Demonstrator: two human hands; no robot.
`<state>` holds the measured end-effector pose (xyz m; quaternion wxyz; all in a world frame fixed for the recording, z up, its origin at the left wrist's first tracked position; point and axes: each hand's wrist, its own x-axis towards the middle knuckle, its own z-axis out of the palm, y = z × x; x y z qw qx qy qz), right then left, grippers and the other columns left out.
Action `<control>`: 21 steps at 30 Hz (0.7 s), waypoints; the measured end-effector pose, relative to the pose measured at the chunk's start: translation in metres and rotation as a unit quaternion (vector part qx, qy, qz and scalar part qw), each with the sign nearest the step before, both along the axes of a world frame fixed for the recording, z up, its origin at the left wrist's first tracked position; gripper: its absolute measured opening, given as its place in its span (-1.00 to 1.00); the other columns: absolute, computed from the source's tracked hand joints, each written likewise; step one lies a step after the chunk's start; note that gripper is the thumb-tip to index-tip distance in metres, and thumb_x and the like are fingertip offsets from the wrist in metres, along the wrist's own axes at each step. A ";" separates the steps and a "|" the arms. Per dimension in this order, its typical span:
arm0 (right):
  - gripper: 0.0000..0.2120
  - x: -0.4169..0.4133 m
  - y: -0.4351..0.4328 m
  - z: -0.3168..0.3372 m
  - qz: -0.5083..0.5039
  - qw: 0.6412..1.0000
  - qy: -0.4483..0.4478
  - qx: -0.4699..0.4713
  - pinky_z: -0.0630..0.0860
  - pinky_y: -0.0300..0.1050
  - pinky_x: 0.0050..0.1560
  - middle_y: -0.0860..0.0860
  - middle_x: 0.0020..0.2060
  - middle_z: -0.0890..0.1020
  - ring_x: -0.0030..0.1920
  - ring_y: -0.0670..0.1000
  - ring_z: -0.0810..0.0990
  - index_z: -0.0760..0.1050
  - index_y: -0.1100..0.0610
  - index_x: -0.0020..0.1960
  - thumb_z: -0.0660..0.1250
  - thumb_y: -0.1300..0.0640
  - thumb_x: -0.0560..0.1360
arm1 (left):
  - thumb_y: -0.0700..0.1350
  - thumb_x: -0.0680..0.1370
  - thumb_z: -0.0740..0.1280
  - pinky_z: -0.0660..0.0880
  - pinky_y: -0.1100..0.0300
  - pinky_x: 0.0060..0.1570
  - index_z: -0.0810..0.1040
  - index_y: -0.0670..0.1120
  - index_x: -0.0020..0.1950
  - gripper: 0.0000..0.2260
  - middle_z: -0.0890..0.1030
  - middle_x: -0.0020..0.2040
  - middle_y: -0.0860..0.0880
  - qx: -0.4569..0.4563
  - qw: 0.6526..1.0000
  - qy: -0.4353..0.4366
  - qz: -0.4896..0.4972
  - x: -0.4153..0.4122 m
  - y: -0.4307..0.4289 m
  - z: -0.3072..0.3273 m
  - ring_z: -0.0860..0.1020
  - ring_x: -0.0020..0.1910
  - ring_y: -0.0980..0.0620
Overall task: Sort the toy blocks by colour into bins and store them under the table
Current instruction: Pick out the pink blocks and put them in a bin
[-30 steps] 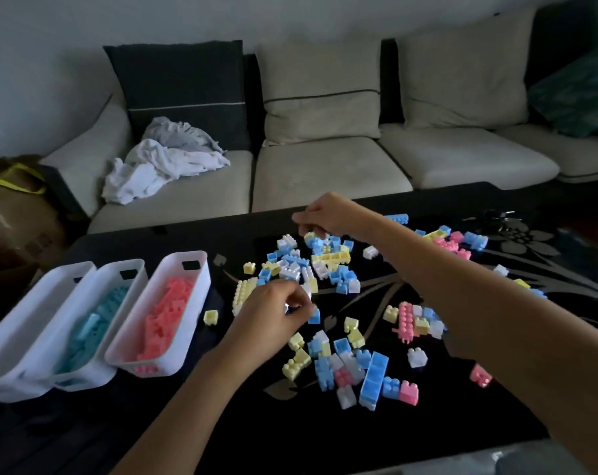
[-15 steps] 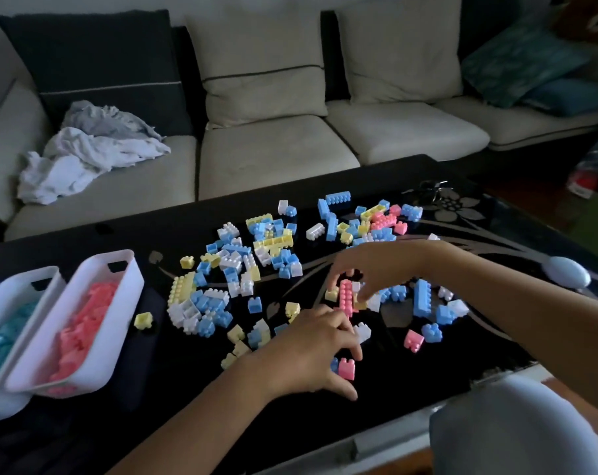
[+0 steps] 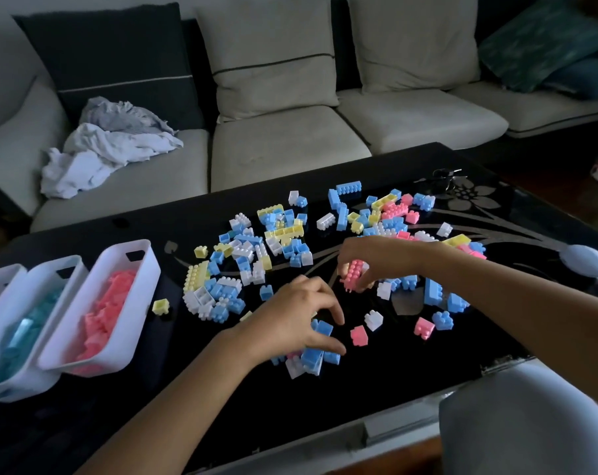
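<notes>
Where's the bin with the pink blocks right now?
Head view: the pink bin sits at the table's left end, rightmost of three white bins, next to the blue bin, with a lone yellow block just right of it.

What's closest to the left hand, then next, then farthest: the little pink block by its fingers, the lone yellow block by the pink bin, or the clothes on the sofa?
From the left hand:
1. Little pink block, just right of its fingertips.
2. Lone yellow block, off to its left.
3. Clothes, far back on the sofa.
</notes>
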<state>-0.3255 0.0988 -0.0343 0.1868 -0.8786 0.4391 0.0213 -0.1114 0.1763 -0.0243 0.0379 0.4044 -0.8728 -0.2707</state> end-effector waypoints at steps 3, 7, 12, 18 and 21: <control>-0.73 -0.003 -0.003 0.002 -0.030 0.997 -0.055 -0.051 0.44 -0.19 0.11 -0.09 0.10 0.45 0.08 -0.07 0.45 0.50 0.03 0.09 0.45 0.07 0.42 | 0.18 0.40 0.42 0.22 0.28 0.20 0.54 0.12 0.11 -0.67 0.37 0.16 0.19 -0.040 0.998 -0.037 -0.025 -0.001 0.010 -0.007 0.24 0.19 0.26; -0.76 0.008 0.013 0.026 -0.072 0.983 -0.159 -0.052 0.41 -0.43 -0.17 -0.11 0.00 0.53 -0.07 -0.16 0.52 0.42 0.07 0.10 0.38 0.08 0.49 | 0.09 0.52 0.33 0.32 0.38 0.11 0.54 0.08 0.07 -0.83 0.43 0.06 0.19 -0.071 0.996 0.033 0.033 0.011 0.013 -0.003 0.36 0.10 0.28; -0.78 0.022 0.045 0.047 -0.013 0.998 -0.053 0.024 0.36 -0.35 -0.39 -0.11 -0.21 0.48 -0.35 -0.17 0.42 0.31 -0.02 0.16 0.26 0.09 0.55 | -0.08 0.53 0.30 0.42 0.35 -0.02 0.53 0.09 0.00 -0.91 0.48 -0.04 0.20 -0.023 0.998 -0.026 0.057 0.042 0.012 0.002 0.47 -0.03 0.27; -0.61 0.034 0.068 0.016 0.064 0.988 0.114 0.085 0.25 -0.26 -0.36 -0.14 -0.28 0.38 -0.29 -0.14 0.35 0.42 0.07 0.05 0.49 -0.04 0.35 | 0.08 0.51 0.34 0.49 0.18 0.02 0.48 0.08 0.10 -0.80 0.45 0.00 0.12 -0.038 0.995 -0.078 0.056 0.045 0.020 -0.008 0.48 -0.01 0.17; -0.68 0.038 0.064 0.009 0.070 0.991 0.107 0.047 0.22 -0.27 -0.35 -0.18 -0.27 0.37 -0.26 -0.15 0.36 0.45 0.09 0.05 0.47 0.04 0.38 | 0.04 0.51 0.34 0.43 0.20 -0.09 0.45 0.04 0.11 -0.78 0.41 0.02 0.09 -0.083 0.990 -0.094 0.056 0.039 0.021 -0.008 0.43 -0.01 0.14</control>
